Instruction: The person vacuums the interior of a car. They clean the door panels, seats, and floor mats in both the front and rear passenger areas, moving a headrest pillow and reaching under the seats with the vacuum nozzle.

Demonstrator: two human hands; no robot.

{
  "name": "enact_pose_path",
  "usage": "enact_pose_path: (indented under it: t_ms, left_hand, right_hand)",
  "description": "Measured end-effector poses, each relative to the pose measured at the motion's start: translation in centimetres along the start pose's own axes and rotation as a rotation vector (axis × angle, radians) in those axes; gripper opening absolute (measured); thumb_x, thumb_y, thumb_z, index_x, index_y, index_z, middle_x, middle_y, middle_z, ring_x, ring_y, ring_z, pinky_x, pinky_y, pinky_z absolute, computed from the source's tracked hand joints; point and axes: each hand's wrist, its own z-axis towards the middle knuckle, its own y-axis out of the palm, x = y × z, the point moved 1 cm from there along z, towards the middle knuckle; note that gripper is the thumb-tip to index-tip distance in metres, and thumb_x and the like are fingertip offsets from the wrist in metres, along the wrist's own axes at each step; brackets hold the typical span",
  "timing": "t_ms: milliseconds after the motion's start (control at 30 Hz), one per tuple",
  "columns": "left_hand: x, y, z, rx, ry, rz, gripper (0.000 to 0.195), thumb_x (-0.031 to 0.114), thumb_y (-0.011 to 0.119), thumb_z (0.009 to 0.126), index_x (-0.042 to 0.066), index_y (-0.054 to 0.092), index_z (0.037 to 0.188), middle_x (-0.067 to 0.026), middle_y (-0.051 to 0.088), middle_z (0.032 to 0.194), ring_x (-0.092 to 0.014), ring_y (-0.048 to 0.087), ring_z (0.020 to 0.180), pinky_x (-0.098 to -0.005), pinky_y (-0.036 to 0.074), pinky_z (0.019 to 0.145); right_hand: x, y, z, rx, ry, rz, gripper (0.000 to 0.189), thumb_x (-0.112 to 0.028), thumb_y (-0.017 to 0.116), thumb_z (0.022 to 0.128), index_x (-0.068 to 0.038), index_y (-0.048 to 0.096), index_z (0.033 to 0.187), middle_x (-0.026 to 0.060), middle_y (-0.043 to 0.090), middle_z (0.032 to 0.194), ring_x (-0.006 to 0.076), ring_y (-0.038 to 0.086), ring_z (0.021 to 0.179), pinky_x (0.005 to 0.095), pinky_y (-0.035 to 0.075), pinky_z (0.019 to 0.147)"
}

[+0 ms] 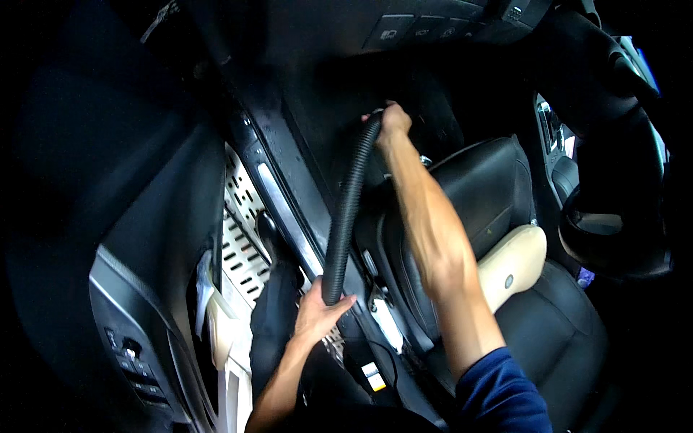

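A black corrugated vacuum hose (pixel 349 205) runs between my two hands, across the door sill of a car. My right hand (pixel 394 122) grips its far end, low over the dark driver's footwell (pixel 335 108). Whatever lies beyond that fist is lost in shadow. Nearer to me, my left hand (pixel 320 311) is wrapped around the hose, thumb pointing right. My right forearm passes over the black leather driver's seat (pixel 476 189).
A cream cushion (pixel 517 260) lies on the seat. To the left stands the open door with its switch panel (pixel 135 357), papers or cloths (pixel 216 319) in its pocket. The steering wheel (pixel 612 238) is at right. Perforated metal flooring (pixel 241 260) shows below the sill plate (pixel 287 211).
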Motion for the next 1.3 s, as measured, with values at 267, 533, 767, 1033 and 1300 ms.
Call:
enact_pose_path:
  t_ms: [267,533,767,1033,1300]
  left_hand:
    - [7.7,0.9,3.5,0.165,0.46,0.037,0.033,0.027,0.078,0.084,0.0,0.059,0.083,-0.0081,0.064,0.067,-0.02,0.066,0.055,-0.0335,0.051,0.055]
    - [5.4,6.0,3.2,-0.066,0.729,0.137,0.031,0.025,0.079,0.081,0.005,0.058,0.092,-0.0076,0.067,0.074,-0.02,0.069,0.062,-0.0362,0.056,0.056]
    - [5.9,6.8,2.6,-0.044,0.661,0.083,0.033,0.023,0.077,0.081,0.003,0.056,0.096,-0.012,0.065,0.071,-0.027,0.07,0.062,-0.0387,0.056,0.057]
    - [4.2,7.3,2.2,-0.073,1.084,0.208,0.038,0.019,0.081,0.07,0.006,0.058,0.097,-0.0078,0.063,0.072,-0.023,0.064,0.061,-0.0362,0.052,0.057]
    - [4.7,3.6,4.3,-0.099,0.423,-0.017,0.076,0.027,0.075,0.085,-0.001,0.036,0.144,-0.029,0.061,0.119,-0.037,0.069,0.1,-0.0449,0.057,0.089]
  right_hand:
    - [-3.5,-10.7,12.9,0.014,0.132,-0.77,0.045,-0.019,0.05,0.098,0.002,0.049,0.138,0.0241,0.066,0.112,0.038,0.064,0.099,0.0472,0.053,0.092]
    - [-13.0,-10.4,5.6,-0.245,0.724,-0.422,0.047,-0.032,0.055,0.1,0.0,0.047,0.134,0.0211,0.063,0.101,0.0192,0.067,0.071,0.0309,0.059,0.056]
    - [-8.4,-11.5,7.4,-0.08,0.119,-1.018,0.047,-0.037,0.046,0.103,-0.001,0.057,0.132,0.0213,0.065,0.115,0.0287,0.067,0.074,0.0332,0.059,0.071]
    - [-10.3,-5.8,-2.9,-0.483,0.445,-0.958,0.06,-0.034,0.065,0.096,0.008,0.038,0.13,0.019,0.064,0.081,0.017,0.064,0.057,0.0212,0.055,0.041]
    - [-7.3,-6.9,10.3,-0.163,-0.154,-0.866,0.033,-0.027,0.053,0.101,-0.005,0.058,0.125,0.0178,0.066,0.114,0.026,0.067,0.096,0.039,0.058,0.083]
